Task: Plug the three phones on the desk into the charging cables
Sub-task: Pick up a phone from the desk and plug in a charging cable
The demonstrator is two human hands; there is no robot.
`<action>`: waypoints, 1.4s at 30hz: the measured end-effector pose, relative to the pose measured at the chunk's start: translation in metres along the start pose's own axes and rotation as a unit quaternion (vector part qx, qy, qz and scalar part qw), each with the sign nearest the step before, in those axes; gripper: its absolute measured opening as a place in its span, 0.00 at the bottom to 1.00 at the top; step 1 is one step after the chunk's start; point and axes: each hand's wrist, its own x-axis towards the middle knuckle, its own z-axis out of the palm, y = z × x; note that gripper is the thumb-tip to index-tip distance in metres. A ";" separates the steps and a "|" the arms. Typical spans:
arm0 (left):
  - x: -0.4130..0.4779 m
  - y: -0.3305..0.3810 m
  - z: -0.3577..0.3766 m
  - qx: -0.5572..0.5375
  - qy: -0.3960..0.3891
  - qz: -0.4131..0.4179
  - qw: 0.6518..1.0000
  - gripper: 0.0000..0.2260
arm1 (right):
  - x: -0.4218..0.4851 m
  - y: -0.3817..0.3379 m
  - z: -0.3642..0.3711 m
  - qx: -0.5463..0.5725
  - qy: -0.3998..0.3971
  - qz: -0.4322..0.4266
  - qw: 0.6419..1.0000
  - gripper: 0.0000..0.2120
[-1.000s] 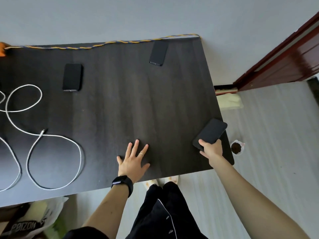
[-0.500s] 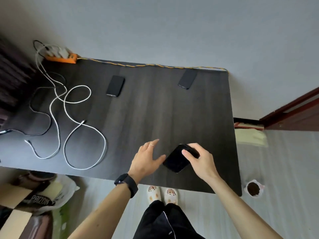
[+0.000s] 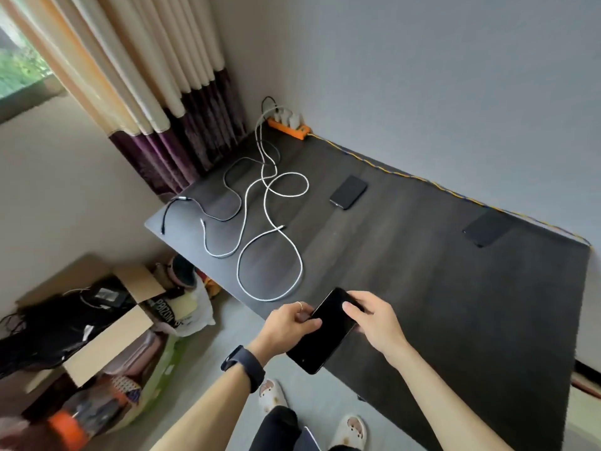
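A black phone (image 3: 320, 336) is held over the desk's near edge by both hands: my left hand (image 3: 289, 323) grips its left side, my right hand (image 3: 374, 320) its right side. A second black phone (image 3: 348, 192) lies flat in the middle of the dark desk (image 3: 455, 304). A third phone (image 3: 487, 228) lies near the far right corner by the wall. Two white charging cables (image 3: 270, 242) and a black cable (image 3: 208, 209) sprawl in loops on the desk's left part, running back to an orange power strip (image 3: 287, 125) in the corner.
A braided yellow cord (image 3: 439, 188) runs along the desk's back edge by the wall. Curtains (image 3: 146, 92) hang left of the desk. On the floor to the left stand an open cardboard box (image 3: 97, 330) and bags of clutter. My slippered feet (image 3: 273, 393) are below the desk edge.
My right hand brought the phone from the desk's right edge to the near edge, and my left hand took hold of it too. My view swung left toward the cables.
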 end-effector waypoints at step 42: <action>0.177 -0.237 -0.397 -0.619 0.112 -0.203 0.751 0.06 | 0.278 -0.177 0.441 0.179 -0.100 0.219 0.954 0.09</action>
